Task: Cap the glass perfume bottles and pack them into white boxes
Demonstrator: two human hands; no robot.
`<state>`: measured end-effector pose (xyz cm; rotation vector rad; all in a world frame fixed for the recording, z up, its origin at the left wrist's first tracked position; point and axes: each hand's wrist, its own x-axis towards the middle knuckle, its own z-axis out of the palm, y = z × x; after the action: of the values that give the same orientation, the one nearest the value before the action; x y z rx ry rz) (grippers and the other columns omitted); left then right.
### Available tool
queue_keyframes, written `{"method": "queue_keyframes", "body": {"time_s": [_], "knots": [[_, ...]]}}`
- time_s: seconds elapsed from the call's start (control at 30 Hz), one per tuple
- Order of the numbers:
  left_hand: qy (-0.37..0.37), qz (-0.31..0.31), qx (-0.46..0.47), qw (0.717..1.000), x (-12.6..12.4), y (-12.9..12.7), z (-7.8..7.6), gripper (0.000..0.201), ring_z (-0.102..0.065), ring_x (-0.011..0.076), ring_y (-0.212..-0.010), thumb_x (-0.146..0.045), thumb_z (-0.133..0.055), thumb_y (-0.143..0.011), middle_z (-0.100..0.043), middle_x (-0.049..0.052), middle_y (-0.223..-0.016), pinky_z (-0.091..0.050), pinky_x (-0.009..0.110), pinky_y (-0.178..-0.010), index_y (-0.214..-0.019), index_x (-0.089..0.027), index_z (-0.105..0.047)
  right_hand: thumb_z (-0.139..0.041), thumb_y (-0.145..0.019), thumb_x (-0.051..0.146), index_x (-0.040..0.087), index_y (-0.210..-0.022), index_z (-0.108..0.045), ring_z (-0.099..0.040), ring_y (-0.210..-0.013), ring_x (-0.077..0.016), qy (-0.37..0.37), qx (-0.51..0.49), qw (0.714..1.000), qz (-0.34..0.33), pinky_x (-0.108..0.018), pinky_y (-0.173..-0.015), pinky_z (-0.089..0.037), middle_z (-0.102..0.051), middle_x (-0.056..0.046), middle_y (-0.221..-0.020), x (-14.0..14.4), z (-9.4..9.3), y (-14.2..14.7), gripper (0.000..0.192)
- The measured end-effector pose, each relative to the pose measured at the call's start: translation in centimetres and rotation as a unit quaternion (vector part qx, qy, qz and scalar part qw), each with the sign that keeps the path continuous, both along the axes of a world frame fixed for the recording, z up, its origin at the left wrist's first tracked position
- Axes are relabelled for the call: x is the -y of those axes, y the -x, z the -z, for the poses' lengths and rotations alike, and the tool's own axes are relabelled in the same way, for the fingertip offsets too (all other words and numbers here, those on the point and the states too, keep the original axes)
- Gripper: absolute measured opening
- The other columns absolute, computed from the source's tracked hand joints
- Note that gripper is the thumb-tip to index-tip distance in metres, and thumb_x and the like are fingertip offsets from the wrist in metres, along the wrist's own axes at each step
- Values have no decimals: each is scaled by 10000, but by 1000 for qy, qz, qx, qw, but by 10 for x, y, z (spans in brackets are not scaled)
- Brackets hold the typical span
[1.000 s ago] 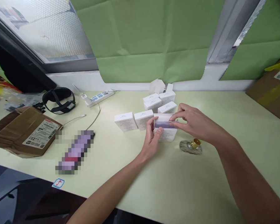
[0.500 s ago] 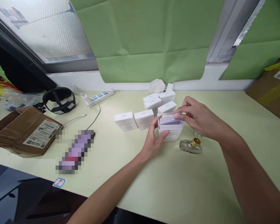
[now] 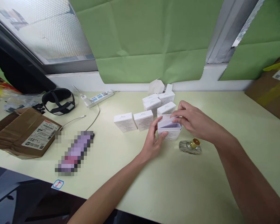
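Note:
My left hand [image 3: 154,137] grips the left side of a small white carton [image 3: 170,134], thumb on its printed front and fingers behind. The carton stands upright on the table with its top open, and its pale lilac inside shows. At the top opening, my right hand [image 3: 189,119] pinches the carton's white flap [image 3: 165,119] between thumb and fingers. Just below my right wrist, a clear glass bottle with a gold cap [image 3: 190,147] lies on its side, apart from both hands.
Several closed white cartons [image 3: 143,119] stand behind and left of my hands. Farther left are a phone [image 3: 77,151], an opened brown cardboard box [image 3: 30,132], a head strap [image 3: 59,101] and a power strip [image 3: 100,98]. Another brown box [image 3: 269,90] sits at the right.
My right hand has shifted slightly left along the carton's top, still pinching the flap. My left hand keeps its hold. The glass bottle lies where it was.

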<state>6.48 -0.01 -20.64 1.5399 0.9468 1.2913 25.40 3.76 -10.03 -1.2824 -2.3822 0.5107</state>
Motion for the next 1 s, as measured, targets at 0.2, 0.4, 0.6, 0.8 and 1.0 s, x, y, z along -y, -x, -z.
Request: {"method": "queue_keyframes", "body": {"time_s": [0.2,0.4,0.6,0.8,1.0], "knots": [[-15,5,-13,1000,-3,2,3,552,-485,236,-1284,-380,-578,-960,-473,77,-1419,-403,385,-1080,-1460,-323,-350,-422,-994,303,231,-934,-680,-484,-707,-135,-3,19,1000,3,-318,-667,-409,-420,-19,-909,0,2,0,274],[-13,6,-10,1000,-2,1,2,547,-485,228,-1286,-364,-580,-960,-466,77,-1427,-412,386,-1083,-1455,-322,-351,-441,-979,277,230,-924,-692,-471,-668,-126,-3,46,999,19,-314,-641,-399,-427,-15,-897,2,-1,3,261],[-18,-3,-11,1000,-2,0,1,548,-510,218,-1249,-364,-592,-953,-482,76,-1398,-437,371,-1057,-1448,-324,-362,-436,-976,275,244,-876,-699,-476,-639,-120,0,76,996,45,-307,-612,-381,-441,-12,-876,7,-4,4,284],[-33,-7,-14,999,-2,0,3,544,-501,219,-1264,-367,-594,-952,-475,71,-1409,-429,369,-1068,-1447,-333,-372,-435,-976,289,262,-870,-709,-467,-609,-110,22,98,993,64,-299,-586,-366,-424,-10,-879,11,-6,6,294],[-26,-8,-14,1000,-2,0,1,539,-497,214,-1259,-357,-596,-951,-469,65,-1412,-429,364,-1070,-1444,-336,-380,-440,-973,324,286,-878,-732,-451,-603,-116,40,107,989,93,-301,-571,-348,-415,-16,-883,12,-10,10,310]]}}
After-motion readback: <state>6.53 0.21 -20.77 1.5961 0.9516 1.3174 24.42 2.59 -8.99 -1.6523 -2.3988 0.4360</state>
